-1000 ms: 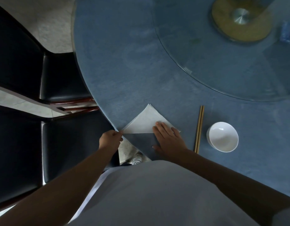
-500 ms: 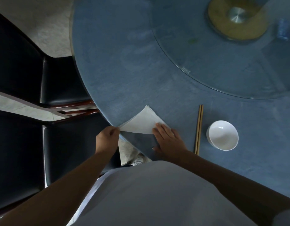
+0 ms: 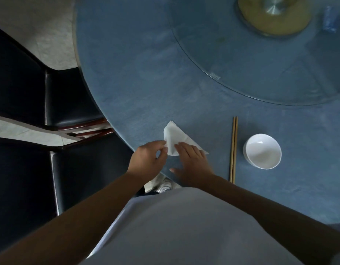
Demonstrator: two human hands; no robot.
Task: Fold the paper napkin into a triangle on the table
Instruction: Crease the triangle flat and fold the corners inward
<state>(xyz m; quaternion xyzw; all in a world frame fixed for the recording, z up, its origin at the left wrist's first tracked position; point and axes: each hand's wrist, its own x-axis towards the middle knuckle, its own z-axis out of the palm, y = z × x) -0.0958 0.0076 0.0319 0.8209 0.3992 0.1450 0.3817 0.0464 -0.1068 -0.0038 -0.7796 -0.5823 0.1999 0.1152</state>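
Observation:
A white paper napkin (image 3: 174, 135) lies near the front edge of the round blue table (image 3: 138, 77), folded into a triangle with its left part raised off the cloth. My left hand (image 3: 148, 162) pinches the napkin's left corner between thumb and fingers and holds it lifted over the rest of the napkin. My right hand (image 3: 192, 163) lies flat with fingers spread, pressing the napkin's lower right part onto the table. The near edge of the napkin is hidden under both hands.
A pair of wooden chopsticks (image 3: 233, 150) lies to the right of the napkin, and a white bowl (image 3: 263, 151) stands beyond them. A glass turntable (image 3: 261, 69) covers the far right of the table. Two dark chairs (image 3: 69, 104) stand at the left.
My left hand has carried the napkin's left corner up and rightwards from the table edge, so the napkin looks narrower. My right hand has stayed pressing its lower right part.

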